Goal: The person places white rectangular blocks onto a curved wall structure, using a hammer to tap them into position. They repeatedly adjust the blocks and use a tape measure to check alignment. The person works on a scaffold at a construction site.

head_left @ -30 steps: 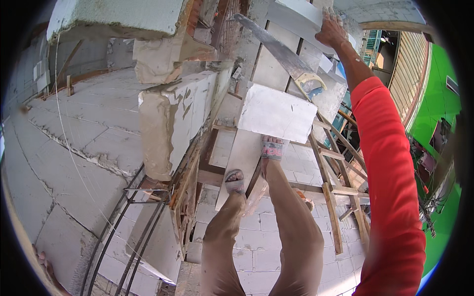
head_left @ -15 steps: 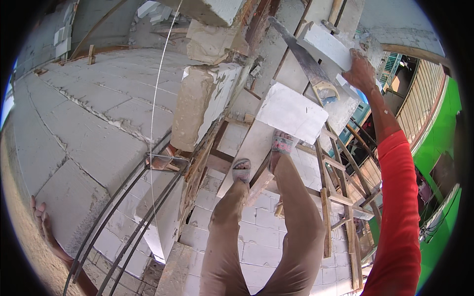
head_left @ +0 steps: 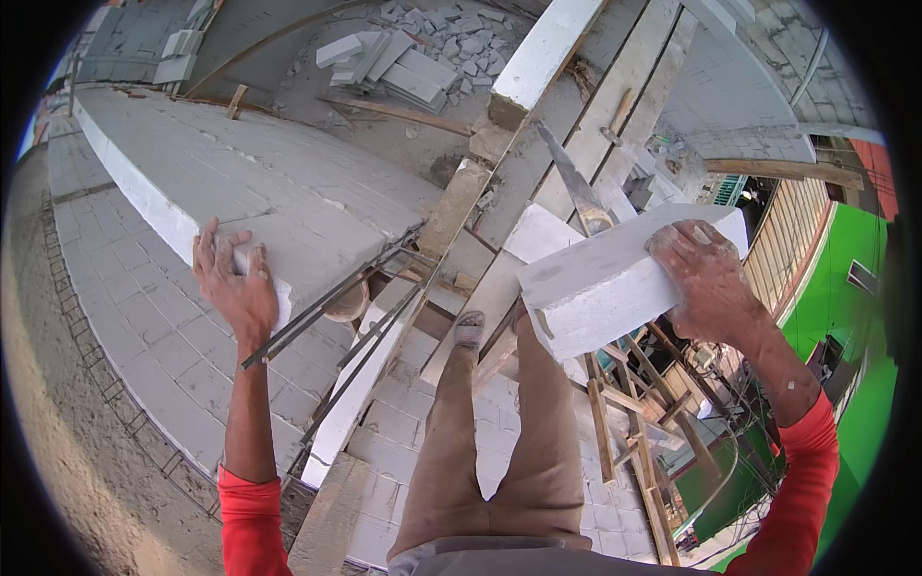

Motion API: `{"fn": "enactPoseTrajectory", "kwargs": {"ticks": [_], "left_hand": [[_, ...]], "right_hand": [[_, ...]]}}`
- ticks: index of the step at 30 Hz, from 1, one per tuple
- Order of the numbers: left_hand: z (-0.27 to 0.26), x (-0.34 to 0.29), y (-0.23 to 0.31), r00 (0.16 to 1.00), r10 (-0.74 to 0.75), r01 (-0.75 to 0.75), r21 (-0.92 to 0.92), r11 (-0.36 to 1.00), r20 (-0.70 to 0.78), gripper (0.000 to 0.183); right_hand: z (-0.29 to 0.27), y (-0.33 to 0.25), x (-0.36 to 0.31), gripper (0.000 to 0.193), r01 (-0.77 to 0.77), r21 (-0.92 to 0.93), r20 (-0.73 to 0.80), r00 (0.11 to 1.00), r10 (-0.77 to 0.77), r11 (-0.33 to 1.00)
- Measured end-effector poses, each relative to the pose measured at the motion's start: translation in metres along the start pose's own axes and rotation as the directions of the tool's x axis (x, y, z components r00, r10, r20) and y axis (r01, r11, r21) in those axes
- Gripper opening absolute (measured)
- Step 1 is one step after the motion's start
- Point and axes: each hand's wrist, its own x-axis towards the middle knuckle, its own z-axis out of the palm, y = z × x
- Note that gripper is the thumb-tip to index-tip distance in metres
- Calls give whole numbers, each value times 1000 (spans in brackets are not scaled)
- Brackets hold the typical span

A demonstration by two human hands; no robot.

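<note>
My right hand (head_left: 706, 278) grips one end of a white lightweight concrete block (head_left: 600, 293), held up in front of my legs. Its fingers lie over the top face. My left hand (head_left: 235, 283) rests with spread fingers on the top edge of a block wall (head_left: 240, 197), holding nothing. Beyond the raised block, a second white block (head_left: 540, 233) lies on the planks, partly covered. A handsaw (head_left: 570, 180) lies beside it, its handle end hidden behind the raised block.
Dark reinforcing bars (head_left: 331, 312) stick out beside the wall end near my left forearm. I stand on a narrow plank (head_left: 451, 357) high above the ground. Wooden scaffolding (head_left: 639, 446) drops away at right. Cut blocks (head_left: 399, 67) and rubble lie at the far left.
My right hand has lifted the block off the planks and brought it nearer. My left hand has moved up and inward onto the wall edge. The view has shifted.
</note>
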Motion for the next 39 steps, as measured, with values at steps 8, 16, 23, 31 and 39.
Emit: {"fn": "enactPoseTrajectory", "kwargs": {"ticks": [8, 16, 23, 31, 39], "left_hand": [[-3, -5, -1, 996, -42, 34, -89, 995, -81, 29], [-2, -9, -6, 991, -21, -2, -166, 986, -134, 25], [1, -11, -11, 988, -31, 13, -119, 993, -152, 26], [5, -9, -12, 989, -9, 3, -36, 999, -150, 28], [7, -8, -13, 982, 33, -33, 3, 999, -188, 26]], "right_hand": [[-133, -101, 65, 75, 277, -292, -190, 921, -339, 916], [-136, -162, 186, 90, 365, -426, -84, 895, -438, 828], [-133, -175, 223, 91, 445, -296, 31, 889, -456, 845], [-106, -161, 239, 90, 489, -264, 45, 867, -496, 831], [-51, -142, 263, 83, 519, -289, -10, 839, -544, 805]]}}
